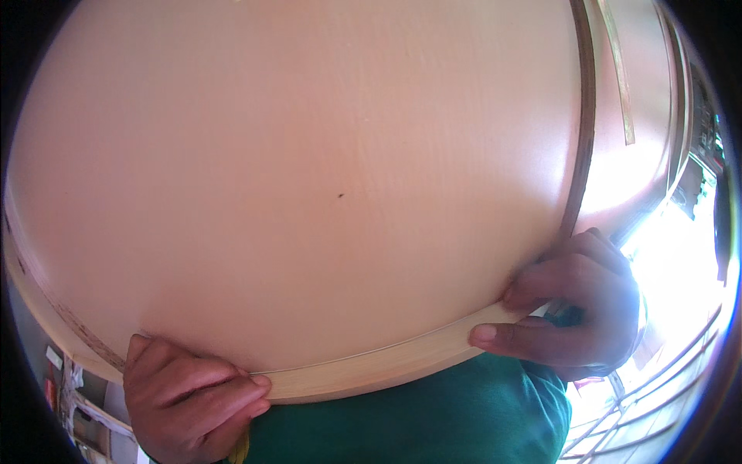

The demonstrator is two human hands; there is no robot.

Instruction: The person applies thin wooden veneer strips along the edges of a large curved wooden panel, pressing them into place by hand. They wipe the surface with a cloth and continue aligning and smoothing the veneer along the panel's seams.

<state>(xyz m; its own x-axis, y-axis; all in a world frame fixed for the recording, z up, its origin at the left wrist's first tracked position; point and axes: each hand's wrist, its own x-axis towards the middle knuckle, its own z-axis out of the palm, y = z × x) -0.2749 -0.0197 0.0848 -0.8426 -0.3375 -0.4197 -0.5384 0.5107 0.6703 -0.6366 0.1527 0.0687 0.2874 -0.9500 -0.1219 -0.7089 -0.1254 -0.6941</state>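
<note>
A pale wooden strip (375, 371) runs along the near edge of a large, smooth, light-coloured panel (332, 232). My left hand (189, 402) is closed at the strip's left end, its thumb and fingertips pressed on the wood by the panel's near left corner. At the other end, my right hand (583, 301) grips the strip from the right, thumb against its face and bent fingers at the panel's near right corner. Strip and panel edge lie together, with only a thin line between them. The fingers hide both ends of the strip.
A brown strip (583, 116) borders the panel's right side. Beyond it, a narrow light strip (618, 77) lies on another pale surface. Green cloth (410, 421) on my body is close below the near edge. Bent metal bars (641, 414) show at lower right.
</note>
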